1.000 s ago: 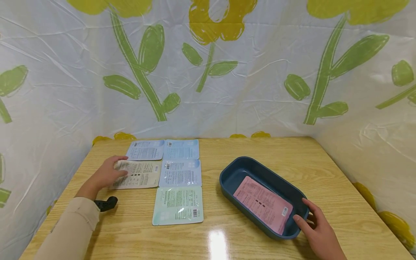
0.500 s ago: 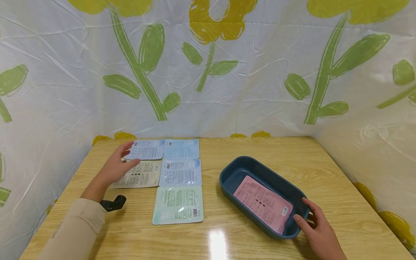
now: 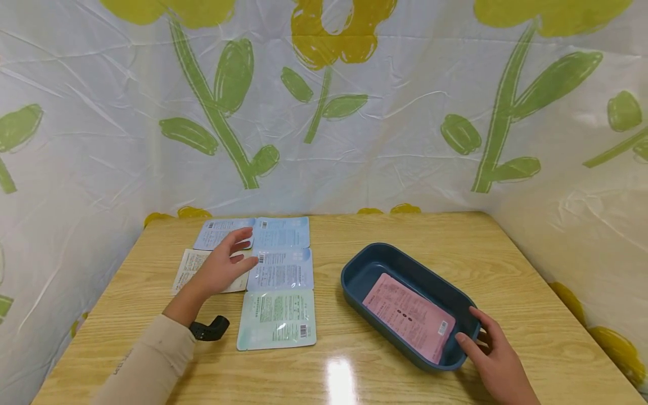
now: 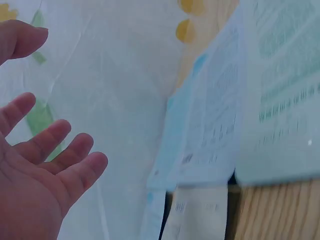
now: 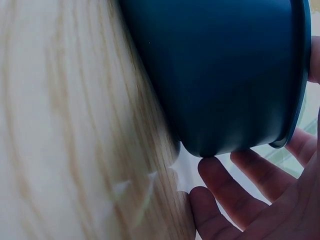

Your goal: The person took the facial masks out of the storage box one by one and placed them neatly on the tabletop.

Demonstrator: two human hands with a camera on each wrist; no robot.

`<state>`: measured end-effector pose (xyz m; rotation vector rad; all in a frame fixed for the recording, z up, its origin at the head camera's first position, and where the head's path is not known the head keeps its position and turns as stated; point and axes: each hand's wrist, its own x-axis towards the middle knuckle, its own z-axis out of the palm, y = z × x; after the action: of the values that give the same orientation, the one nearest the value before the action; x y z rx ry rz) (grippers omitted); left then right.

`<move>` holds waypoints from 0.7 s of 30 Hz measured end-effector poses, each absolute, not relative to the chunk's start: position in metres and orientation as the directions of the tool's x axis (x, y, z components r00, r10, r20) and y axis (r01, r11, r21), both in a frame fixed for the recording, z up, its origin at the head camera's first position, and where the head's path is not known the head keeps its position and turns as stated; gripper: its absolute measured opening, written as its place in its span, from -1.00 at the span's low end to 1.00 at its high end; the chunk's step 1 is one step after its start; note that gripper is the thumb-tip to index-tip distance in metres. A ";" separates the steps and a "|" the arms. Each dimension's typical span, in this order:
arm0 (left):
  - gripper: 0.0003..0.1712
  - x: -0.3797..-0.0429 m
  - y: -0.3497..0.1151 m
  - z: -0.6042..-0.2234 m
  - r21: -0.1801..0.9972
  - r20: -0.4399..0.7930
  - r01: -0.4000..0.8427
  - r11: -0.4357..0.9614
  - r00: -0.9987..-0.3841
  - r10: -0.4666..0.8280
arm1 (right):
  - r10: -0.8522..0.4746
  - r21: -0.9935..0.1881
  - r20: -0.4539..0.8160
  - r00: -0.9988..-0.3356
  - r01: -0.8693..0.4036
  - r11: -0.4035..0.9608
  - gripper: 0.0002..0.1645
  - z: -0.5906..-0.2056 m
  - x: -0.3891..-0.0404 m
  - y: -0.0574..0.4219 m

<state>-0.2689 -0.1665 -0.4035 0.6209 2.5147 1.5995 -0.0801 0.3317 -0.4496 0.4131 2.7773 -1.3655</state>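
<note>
My left hand (image 3: 223, 270) hovers over the packets in the head view, fingers loosely spread and holding nothing. Under it, partly covered, lies a beige sheet mask packet (image 3: 188, 267). Beside and behind that are a blue packet (image 3: 215, 233), a light blue packet (image 3: 282, 232) and a pale lilac-blue packet (image 3: 284, 271). Nearest the front is a green packet (image 3: 275, 320). My right hand (image 3: 496, 354) grips the near right end of a dark blue plastic bin (image 3: 377, 256), thumb over the rim. In the right wrist view, fingertips (image 5: 210, 167) touch its outer wall. A pink packet (image 3: 407, 318) lies inside.
The packets lie edge to edge on a wooden table (image 3: 354, 230). Flower-printed fabric (image 3: 405, 157) hangs behind and on both sides. A black wrist camera mount (image 3: 210, 329) juts from my left sleeve.
My left hand has come off the beige packet's left edge and moved right across the packets. The right hand and the bin stay put.
</note>
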 end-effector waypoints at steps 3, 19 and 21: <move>-0.23 -0.263 -0.148 -0.404 0.900 0.143 0.294 0.321 -0.897 0.419 | 0.226 -0.769 -0.134 -0.965 0.245 0.591 -0.09 -0.451 -0.080 0.332; -0.26 -0.240 -0.049 -0.398 0.921 0.133 0.325 0.214 -0.780 0.611 | 0.222 -0.770 -0.104 -0.969 0.220 0.599 -0.12 -0.453 -0.080 0.333; -0.25 -0.238 -0.038 -0.399 0.915 0.121 0.332 0.230 -0.769 0.627 | 0.222 -0.771 -0.106 -0.969 0.221 0.598 -0.12 -0.452 -0.080 0.333</move>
<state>-0.2381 -0.0379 -0.3988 0.8986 2.2335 1.5539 -0.0796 0.3332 -0.4518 0.3888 2.8089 -1.3547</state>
